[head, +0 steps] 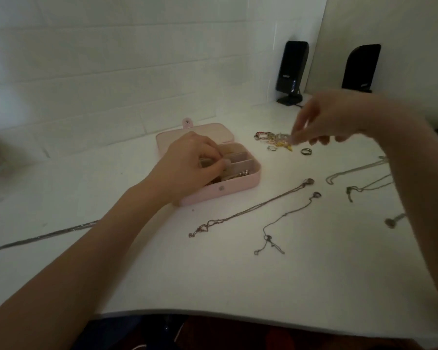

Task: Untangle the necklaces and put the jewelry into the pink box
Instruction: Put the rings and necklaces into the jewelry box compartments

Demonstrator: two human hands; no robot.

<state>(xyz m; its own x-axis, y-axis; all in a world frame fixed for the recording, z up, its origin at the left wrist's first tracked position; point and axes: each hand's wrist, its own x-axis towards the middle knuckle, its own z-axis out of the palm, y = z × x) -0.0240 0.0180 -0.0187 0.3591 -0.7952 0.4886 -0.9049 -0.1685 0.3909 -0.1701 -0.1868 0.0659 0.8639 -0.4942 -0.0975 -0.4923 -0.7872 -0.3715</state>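
The pink box (234,186) is seen open on the white table (213,274), its lid laid back toward the tiled wall and its snap stud visible on the front wall. The left hand (192,165) is held over the box's compartments with the fingers curled and the tips drawn together inside; whether a piece is pinched there cannot be told, since the fingers hide it. Small jewelry is seen in the front right compartment. The right hand (324,120) is raised above the table, blurred, its fingertips brought close together just over a mixed pile of small jewelry (273,138); whether anything is held cannot be told. Two rings (306,151) are laid just beside that pile. A rose-toned necklace (250,207) is stretched out in front of the box, and a thinner necklace (286,218) is laid next to it, apart from it. Further silver chains (359,178) are spread to the right, partly hidden by the right forearm. Two black speakers (292,72) are stood at the back right; a small light mark is printed on each, but it is too small to be read.
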